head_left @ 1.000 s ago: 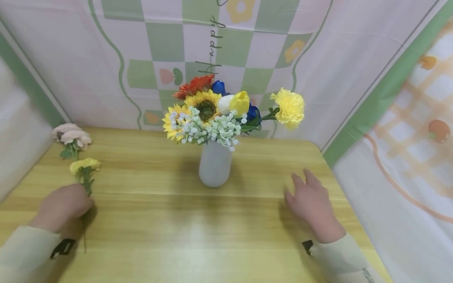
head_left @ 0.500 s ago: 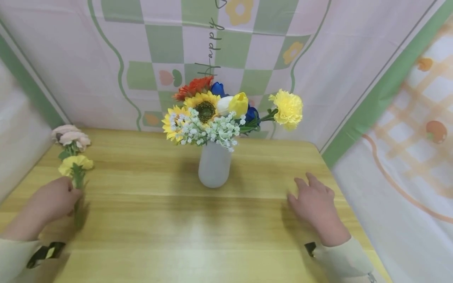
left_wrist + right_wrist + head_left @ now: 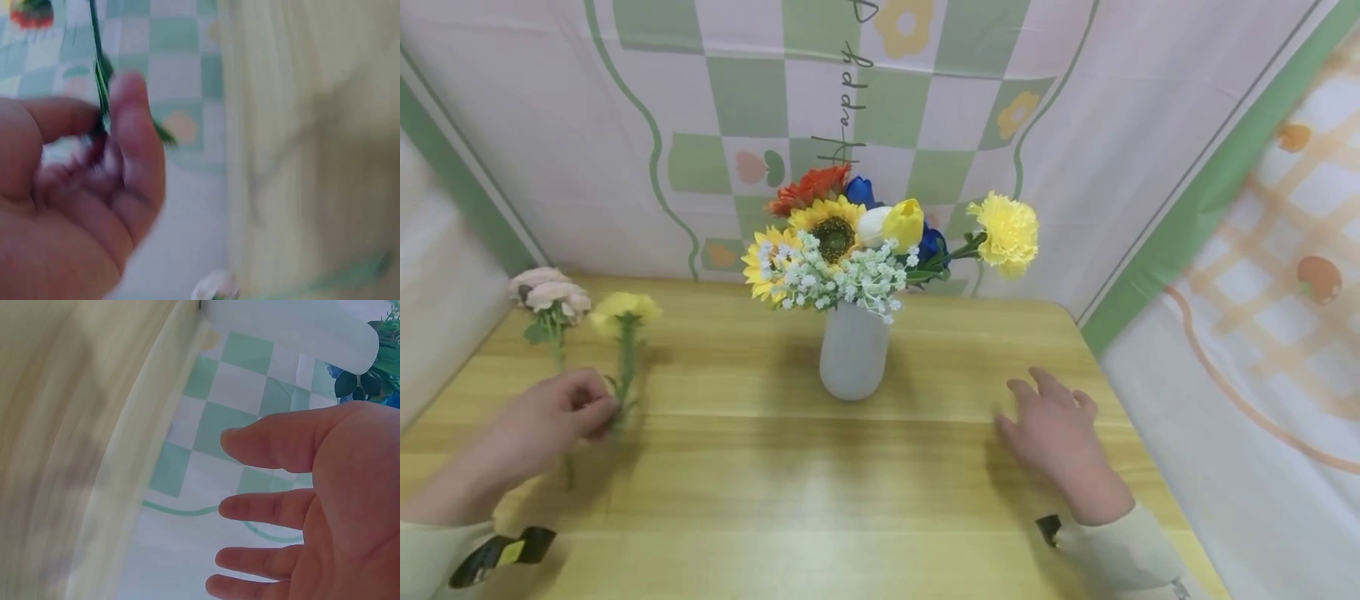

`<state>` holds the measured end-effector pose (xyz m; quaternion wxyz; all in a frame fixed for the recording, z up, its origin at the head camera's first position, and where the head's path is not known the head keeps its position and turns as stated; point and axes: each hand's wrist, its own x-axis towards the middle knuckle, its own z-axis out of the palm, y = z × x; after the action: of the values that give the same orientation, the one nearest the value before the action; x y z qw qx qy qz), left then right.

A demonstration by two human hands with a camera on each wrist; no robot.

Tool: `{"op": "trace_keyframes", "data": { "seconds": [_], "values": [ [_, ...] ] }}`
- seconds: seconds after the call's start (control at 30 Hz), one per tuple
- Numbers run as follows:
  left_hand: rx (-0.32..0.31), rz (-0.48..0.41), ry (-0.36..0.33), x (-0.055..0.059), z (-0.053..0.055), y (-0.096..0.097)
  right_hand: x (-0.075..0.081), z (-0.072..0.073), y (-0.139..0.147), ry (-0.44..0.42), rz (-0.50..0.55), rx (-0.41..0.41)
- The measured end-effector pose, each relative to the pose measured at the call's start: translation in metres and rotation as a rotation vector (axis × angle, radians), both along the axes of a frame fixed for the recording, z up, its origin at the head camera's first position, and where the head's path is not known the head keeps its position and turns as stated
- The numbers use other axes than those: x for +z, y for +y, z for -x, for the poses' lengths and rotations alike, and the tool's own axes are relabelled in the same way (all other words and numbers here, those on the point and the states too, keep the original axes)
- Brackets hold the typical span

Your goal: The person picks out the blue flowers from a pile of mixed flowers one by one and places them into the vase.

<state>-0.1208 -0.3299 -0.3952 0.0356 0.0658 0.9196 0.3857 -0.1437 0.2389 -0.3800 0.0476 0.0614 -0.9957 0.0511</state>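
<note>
In the head view, my left hand (image 3: 553, 425) pinches the green stem of a yellow carnation (image 3: 627, 312) at the left of the table. The left wrist view shows the stem (image 3: 102, 84) between thumb and finger. Just left of it lies a pale pink flower (image 3: 553, 296), its stem passing under my hand. A white vase (image 3: 853, 354) stands upright at the back middle, filled with sunflowers (image 3: 835, 237), tulips, small white blossoms and another yellow carnation (image 3: 1006, 233) leaning out right. My right hand (image 3: 1056, 437), fingers spread, holds nothing above the table's right side.
The wooden table (image 3: 820, 500) meets a checkered cloth backdrop (image 3: 745, 96) behind the vase. Cloth walls also close off the left and right sides. In the right wrist view, the table edge (image 3: 134, 431) runs beside my right hand.
My left hand with the yellow carnation first shifts left towards the pink flower, then moves right, away from it. My right hand stays nearly in place.
</note>
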Motion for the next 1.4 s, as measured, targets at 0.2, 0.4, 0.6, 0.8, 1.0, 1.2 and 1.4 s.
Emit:
{"op": "trace_keyframes", "data": {
  "seconds": [0.2, 0.4, 0.6, 0.8, 1.0, 1.2, 1.4],
  "values": [
    [-0.316, -0.194, 0.063, 0.000, -0.013, 0.053, -0.002, 0.002, -0.012, 0.020, 0.004, 0.056],
    [-0.520, -0.191, 0.196, 0.003, -0.017, 0.098, -0.004, 0.003, -0.025, 0.041, 0.010, 0.156],
    [-0.649, -0.222, 0.425, -0.003, -0.012, 0.148, -0.008, -0.005, -0.046, -0.092, 0.251, 0.432],
    [-0.750, -0.257, 0.691, -0.001, -0.008, 0.197, -0.008, -0.022, -0.081, -0.076, 0.451, 0.778],
    [-0.759, -0.175, 0.888, 0.005, -0.010, 0.230, -0.005, -0.035, -0.098, 0.174, 0.704, 0.900],
    [-0.722, -0.130, 0.937, 0.011, -0.010, 0.241, 0.000, -0.041, -0.099, 0.280, 0.763, 0.843],
    [-0.651, -0.180, 0.918, 0.013, -0.006, 0.242, 0.009, -0.039, -0.094, 0.362, 0.845, 0.725]
  ]
}}
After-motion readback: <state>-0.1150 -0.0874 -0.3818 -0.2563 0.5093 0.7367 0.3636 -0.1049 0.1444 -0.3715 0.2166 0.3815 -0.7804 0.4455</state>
